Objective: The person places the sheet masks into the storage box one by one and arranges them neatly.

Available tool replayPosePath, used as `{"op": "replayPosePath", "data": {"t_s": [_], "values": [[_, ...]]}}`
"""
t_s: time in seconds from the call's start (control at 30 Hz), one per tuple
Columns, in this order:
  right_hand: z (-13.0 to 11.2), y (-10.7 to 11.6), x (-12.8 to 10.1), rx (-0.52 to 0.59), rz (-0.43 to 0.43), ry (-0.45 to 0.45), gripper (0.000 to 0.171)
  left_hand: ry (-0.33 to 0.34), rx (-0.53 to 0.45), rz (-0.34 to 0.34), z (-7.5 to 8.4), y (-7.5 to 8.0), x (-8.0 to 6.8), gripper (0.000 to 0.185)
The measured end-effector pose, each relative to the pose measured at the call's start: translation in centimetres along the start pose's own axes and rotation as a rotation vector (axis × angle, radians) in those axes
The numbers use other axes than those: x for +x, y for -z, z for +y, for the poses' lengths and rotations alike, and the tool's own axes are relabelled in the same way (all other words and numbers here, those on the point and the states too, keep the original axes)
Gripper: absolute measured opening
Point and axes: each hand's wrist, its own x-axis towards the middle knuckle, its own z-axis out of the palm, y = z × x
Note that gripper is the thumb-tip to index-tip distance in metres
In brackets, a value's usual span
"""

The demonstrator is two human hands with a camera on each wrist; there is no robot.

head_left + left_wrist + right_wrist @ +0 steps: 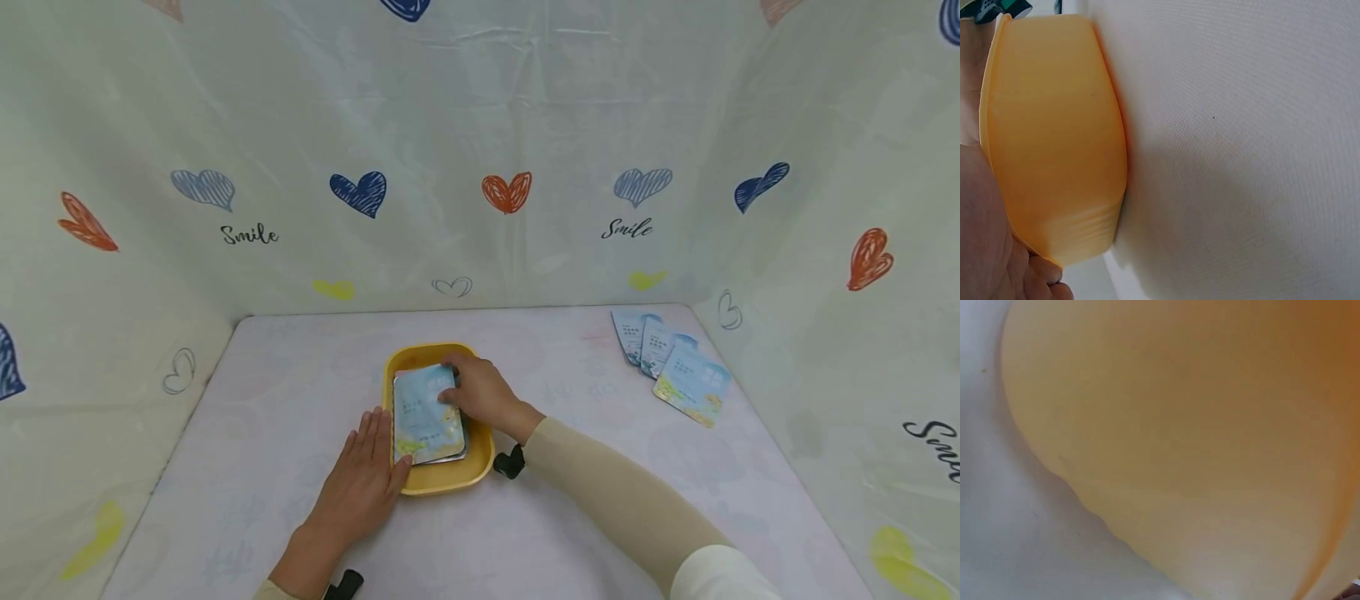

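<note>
A yellow plastic basket [442,482] stands on the table with a small stack of light blue printed cards [426,412] inside. My right hand [487,396] reaches in from the right and pinches the top card at its right edge, thumb on its face. Along the left rim lies my left hand [358,475], fingers straight, touching the basket. In the left wrist view, part of that hand [985,225] shows against the basket's outer wall [1054,137]. The right wrist view is filled by the basket wall [1179,425]; the right hand's grip is hidden there.
Several similar blue cards [692,385] lie overlapping at the table's back right. White cloth [585,500] covers the table. Curtains printed with hearts [507,193] and "Smile" lettering enclose the back and both sides.
</note>
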Motion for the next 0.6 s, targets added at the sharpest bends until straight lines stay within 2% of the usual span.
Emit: {"op": "replayPosePath", "data": {"t_s": [0.17,0.33,0.5,0.6], "values": [[0.1,0.0,-0.2,-0.064,0.049,0.028,0.047,-0.002,0.006,-0.001,-0.1,0.0,0.0,0.079],[0.1,0.8,-0.6,-0.102,0.137,0.052,0.037,-0.008,0.019,0.005,0.0,0.2,0.1,0.079],[1.3,2.6,-0.9,-0.063,0.242,0.103,0.031,-0.008,0.028,0.016,0.1,0.1,0.1,0.079],[2.8,4.0,-1.2,-0.096,0.294,0.123,0.031,-0.005,0.027,0.017,0.1,-0.1,0.1,0.079]]}}
